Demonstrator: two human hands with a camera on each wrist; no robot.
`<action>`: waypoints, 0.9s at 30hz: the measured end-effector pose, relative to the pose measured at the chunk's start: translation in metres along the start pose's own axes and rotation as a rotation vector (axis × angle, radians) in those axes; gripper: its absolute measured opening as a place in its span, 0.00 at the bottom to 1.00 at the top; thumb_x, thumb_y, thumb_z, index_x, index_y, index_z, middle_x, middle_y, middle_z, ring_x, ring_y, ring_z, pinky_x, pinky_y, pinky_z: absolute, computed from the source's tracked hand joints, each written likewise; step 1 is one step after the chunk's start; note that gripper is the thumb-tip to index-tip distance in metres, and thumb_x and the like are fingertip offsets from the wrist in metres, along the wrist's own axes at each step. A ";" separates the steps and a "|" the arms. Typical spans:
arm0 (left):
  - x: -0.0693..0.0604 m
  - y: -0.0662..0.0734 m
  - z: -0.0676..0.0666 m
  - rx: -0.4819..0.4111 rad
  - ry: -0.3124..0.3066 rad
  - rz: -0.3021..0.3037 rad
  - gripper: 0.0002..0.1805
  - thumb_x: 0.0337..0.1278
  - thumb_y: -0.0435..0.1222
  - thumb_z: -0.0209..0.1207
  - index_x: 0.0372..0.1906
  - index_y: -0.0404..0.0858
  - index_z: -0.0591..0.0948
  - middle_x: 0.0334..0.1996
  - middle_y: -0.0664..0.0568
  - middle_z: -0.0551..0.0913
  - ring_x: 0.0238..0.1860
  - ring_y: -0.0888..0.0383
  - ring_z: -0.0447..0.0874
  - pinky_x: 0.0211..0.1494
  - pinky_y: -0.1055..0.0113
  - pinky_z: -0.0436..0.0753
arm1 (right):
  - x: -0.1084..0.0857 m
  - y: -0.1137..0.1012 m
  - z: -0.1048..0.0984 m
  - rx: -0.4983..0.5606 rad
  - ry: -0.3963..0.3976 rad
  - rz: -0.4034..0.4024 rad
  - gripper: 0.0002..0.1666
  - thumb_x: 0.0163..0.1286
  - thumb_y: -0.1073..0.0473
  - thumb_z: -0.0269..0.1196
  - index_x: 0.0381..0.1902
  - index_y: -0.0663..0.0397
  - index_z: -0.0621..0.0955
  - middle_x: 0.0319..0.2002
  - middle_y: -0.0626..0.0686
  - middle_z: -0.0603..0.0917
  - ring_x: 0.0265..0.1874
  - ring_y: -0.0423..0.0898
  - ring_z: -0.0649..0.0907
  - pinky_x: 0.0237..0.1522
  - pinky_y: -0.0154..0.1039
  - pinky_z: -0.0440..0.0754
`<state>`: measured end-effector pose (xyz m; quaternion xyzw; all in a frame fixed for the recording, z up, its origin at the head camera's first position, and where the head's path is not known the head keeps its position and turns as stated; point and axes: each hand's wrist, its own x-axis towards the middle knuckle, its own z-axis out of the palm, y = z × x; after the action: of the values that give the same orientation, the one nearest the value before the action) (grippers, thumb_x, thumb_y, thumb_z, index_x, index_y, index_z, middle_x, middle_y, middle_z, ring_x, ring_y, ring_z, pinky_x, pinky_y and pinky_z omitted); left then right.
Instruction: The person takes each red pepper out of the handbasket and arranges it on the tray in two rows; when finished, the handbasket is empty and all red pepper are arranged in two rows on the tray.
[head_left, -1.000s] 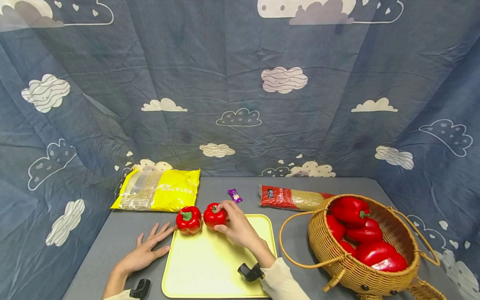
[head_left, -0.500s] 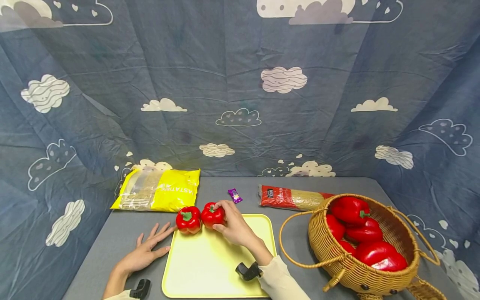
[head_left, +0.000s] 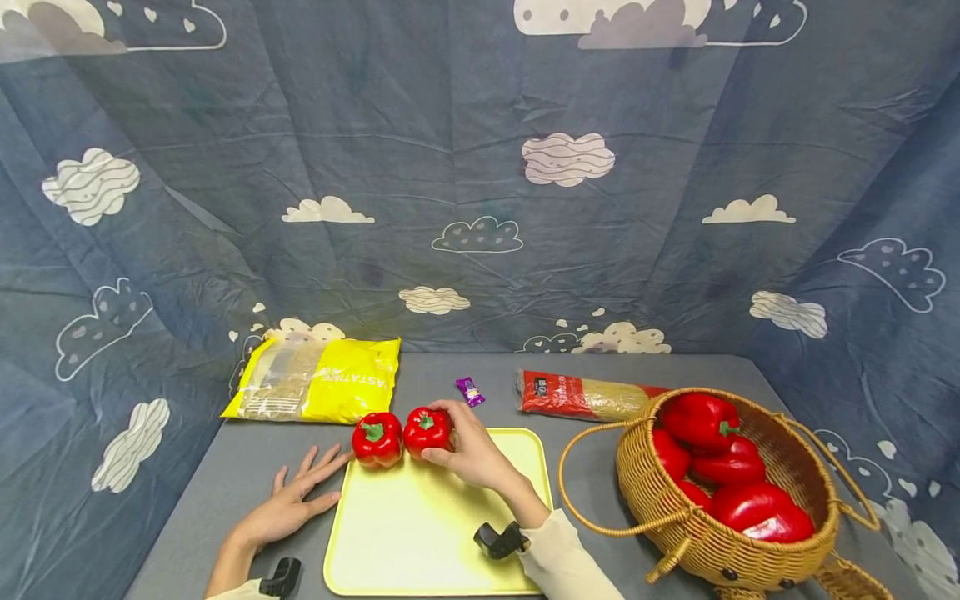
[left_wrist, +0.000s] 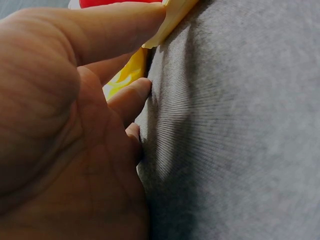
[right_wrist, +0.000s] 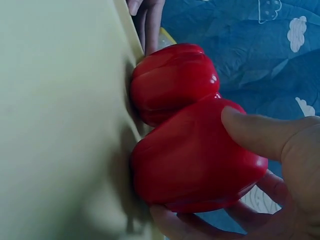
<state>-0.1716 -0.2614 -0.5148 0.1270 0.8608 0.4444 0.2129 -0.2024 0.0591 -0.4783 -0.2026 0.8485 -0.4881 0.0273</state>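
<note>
Two red bell peppers stand side by side at the far left of a pale yellow tray [head_left: 427, 542]. My right hand [head_left: 474, 454] holds the right-hand bell pepper [head_left: 427, 432], thumb on one side and fingers round the other in the right wrist view. That pepper touches the left-hand bell pepper [right_wrist: 172, 80], and both rest on the tray. My left hand [head_left: 288, 504] lies with fingers spread at the tray's left edge. In the left wrist view its thumb [left_wrist: 125, 27] touches the rim, while its other fingers are near the grey tabletop.
A wicker basket [head_left: 645, 492] with several red peppers stands at the right, its loop handle reaching toward the tray. Behind the tray lie a yellow pasta bag [head_left: 352, 383], a small purple-wrapped sweet [head_left: 471, 392] and a red pack of noodles [head_left: 555, 393]. A cloud-patterned curtain [head_left: 480, 183] hangs behind.
The held bell pepper has shifted slightly left, against the other pepper, and its stem has tipped upright. My right fingers have slid off its top to its side. The left hand stays put.
</note>
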 end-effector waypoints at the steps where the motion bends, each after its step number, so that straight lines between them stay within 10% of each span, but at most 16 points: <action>1: 0.000 0.000 0.000 0.000 -0.001 0.002 0.34 0.72 0.45 0.57 0.78 0.45 0.63 0.81 0.38 0.44 0.78 0.33 0.19 0.66 0.28 0.15 | 0.000 0.000 0.000 0.013 -0.001 0.003 0.36 0.63 0.60 0.72 0.66 0.53 0.70 0.62 0.59 0.73 0.62 0.58 0.76 0.64 0.56 0.75; 27: -0.001 0.000 -0.001 0.003 0.007 0.012 0.34 0.71 0.44 0.57 0.78 0.45 0.63 0.81 0.39 0.44 0.78 0.32 0.19 0.65 0.28 0.15 | 0.001 -0.001 -0.001 0.116 -0.065 0.058 0.39 0.69 0.55 0.67 0.73 0.54 0.64 0.67 0.62 0.69 0.64 0.61 0.76 0.66 0.59 0.73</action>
<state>-0.1715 -0.2624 -0.5142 0.1310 0.8615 0.4448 0.2072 -0.2034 0.0596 -0.4770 -0.1918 0.8230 -0.5287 0.0804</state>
